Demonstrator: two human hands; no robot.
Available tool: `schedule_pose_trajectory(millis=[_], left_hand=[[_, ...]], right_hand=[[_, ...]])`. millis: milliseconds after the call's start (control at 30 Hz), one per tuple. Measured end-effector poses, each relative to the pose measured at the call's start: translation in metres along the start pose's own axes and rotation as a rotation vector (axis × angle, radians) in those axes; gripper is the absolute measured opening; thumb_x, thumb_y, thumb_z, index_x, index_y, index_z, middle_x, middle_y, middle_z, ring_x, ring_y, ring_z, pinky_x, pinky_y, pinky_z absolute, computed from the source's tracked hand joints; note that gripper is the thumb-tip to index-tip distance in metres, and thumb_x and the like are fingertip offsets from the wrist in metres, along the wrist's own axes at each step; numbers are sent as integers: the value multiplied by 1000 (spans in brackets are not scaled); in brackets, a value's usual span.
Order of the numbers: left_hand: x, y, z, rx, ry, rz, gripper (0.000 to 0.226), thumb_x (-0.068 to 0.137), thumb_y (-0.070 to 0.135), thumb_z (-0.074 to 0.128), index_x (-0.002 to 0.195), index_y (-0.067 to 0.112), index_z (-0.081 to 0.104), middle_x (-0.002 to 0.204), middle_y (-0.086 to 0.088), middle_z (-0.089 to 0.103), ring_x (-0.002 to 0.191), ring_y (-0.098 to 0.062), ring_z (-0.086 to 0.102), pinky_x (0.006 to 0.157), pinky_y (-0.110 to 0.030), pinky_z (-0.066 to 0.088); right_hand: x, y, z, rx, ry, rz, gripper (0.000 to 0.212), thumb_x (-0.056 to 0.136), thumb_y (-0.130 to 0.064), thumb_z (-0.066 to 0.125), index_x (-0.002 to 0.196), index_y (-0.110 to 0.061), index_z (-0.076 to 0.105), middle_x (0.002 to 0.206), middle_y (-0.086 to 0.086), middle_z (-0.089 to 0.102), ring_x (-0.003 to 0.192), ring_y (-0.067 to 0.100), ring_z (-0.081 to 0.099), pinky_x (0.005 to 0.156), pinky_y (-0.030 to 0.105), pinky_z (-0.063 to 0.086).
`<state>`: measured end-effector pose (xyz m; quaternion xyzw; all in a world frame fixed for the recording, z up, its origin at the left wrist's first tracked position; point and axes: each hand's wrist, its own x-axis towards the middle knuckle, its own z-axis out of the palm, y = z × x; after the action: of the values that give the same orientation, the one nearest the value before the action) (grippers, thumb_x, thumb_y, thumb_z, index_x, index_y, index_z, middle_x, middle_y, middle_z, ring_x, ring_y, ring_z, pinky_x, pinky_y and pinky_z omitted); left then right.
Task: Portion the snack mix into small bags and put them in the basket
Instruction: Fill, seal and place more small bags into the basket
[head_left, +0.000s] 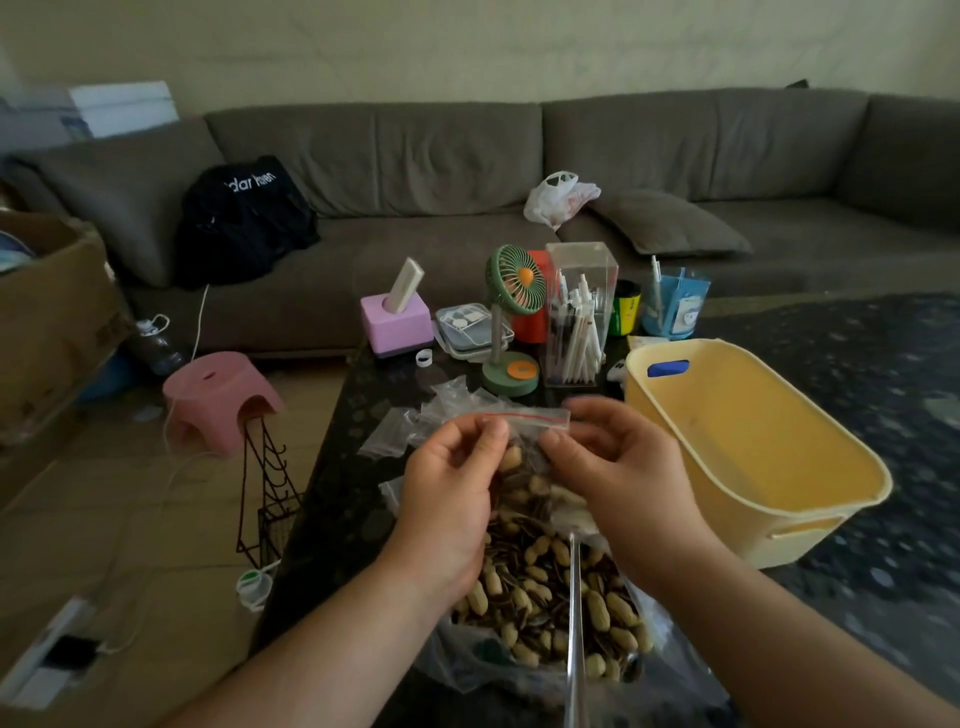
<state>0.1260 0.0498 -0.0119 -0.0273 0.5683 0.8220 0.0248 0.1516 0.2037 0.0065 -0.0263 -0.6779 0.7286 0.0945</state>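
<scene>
- We see a small clear zip bag (524, 457) with a red strip along its mouth, held up between the two hands; its thin film is lumpy with peanuts in the shell and striped sunflower seeds.
- Our left hand (449, 499) pinches the bag's upper left edge, thumb and fingertips curled onto the plastic.
- Our right hand (618, 467) pinches the upper right edge the same way, fingers bent around the strip.
- Below both hands lies a big crinkled transparent bag (550, 603) heaped with the same snack mix, pale knobbly shells among dark striped seeds, and a metal handle (574, 613) rises from it.
- Just beyond the left hand, flat empty small bags (410, 428) lie scattered on the dark glossy table (332, 499).
- Right of the right hand stands a smooth oval yellow plastic basket (753, 447) with a slot handle.
- Farther beyond the hands stand a round green fan (514, 312) and a clear square pen holder (579, 317).
</scene>
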Motion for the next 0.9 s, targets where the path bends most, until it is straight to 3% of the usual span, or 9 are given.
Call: schedule_pose_trajectory(millis=[67, 167, 300, 500, 633, 733, 900], left_hand=[[0, -1, -1, 33, -2, 26, 12, 99, 22, 70, 101, 17, 81, 102, -11, 78, 106, -32, 73, 101, -56, 59], [0, -3, 0, 35, 5, 27, 14, 99, 23, 69, 105, 17, 80, 102, -10, 78, 102, -27, 74, 101, -53, 59], [1, -2, 2, 10, 26, 32, 15, 100, 23, 69, 106, 14, 79, 107, -15, 78, 105, -31, 75, 98, -52, 61], [-1, 0, 3, 67, 12, 81, 13, 103, 19, 66, 107, 12, 76, 99, -7, 81, 96, -21, 77, 80, -28, 61], [-2, -2, 5, 70, 29, 80, 15, 104, 22, 65, 106, 15, 77, 104, -8, 80, 104, -26, 76, 92, -41, 61], [-2, -2, 5, 47, 4, 64, 21, 105, 26, 63, 113, 12, 76, 111, -12, 79, 109, -29, 76, 98, -52, 60], [-5, -3, 6, 19, -10, 45, 23, 105, 24, 62, 117, 8, 74, 110, -11, 79, 106, -25, 76, 98, -47, 60]], right_hand=[[1, 2, 0, 73, -35, 65, 21, 86, -18, 78, 104, -9, 74, 95, 15, 78, 90, 31, 76, 89, 51, 62], [2, 4, 0, 97, -21, 62, 22, 82, -26, 78, 95, -8, 76, 92, 20, 76, 82, 33, 70, 87, 52, 59], [3, 4, -2, 16, -3, 39, 7, 94, -17, 73, 93, -10, 76, 90, 18, 77, 91, 45, 73, 87, 57, 62], [4, 0, 0, -89, -6, 15, 9, 99, -17, 67, 94, -12, 73, 88, 12, 77, 87, 34, 76, 82, 55, 64], [3, 2, 2, -40, -30, 43, 9, 100, -17, 66, 97, -11, 72, 87, 14, 77, 84, 34, 76, 82, 57, 63], [1, -1, 5, -21, -60, 59, 8, 101, -16, 65, 100, -13, 73, 87, 9, 79, 82, 23, 78, 76, 42, 63], [1, -2, 6, -4, -54, 27, 10, 100, -16, 65, 95, -12, 72, 84, 8, 78, 79, 21, 77, 71, 32, 61]])
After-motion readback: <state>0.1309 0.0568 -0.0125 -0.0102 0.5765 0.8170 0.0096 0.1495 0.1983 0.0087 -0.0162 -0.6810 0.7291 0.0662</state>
